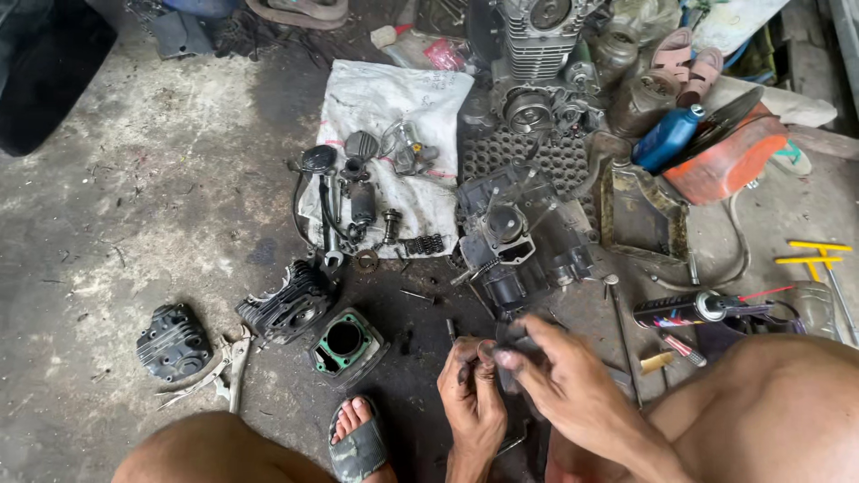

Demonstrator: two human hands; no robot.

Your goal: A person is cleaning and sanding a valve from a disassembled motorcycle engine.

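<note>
Low in the frame's centre, both greasy hands' grips, left hand (472, 394) and right hand (559, 380), clenched one small dark metal part (512, 344) between their fingertips.

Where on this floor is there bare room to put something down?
The widest bare patch is the concrete floor left of the white sack, above the finned cover. A smaller one lies below the pliers. Around both hands, the engine block and the spray can, parts crowd together.
</note>
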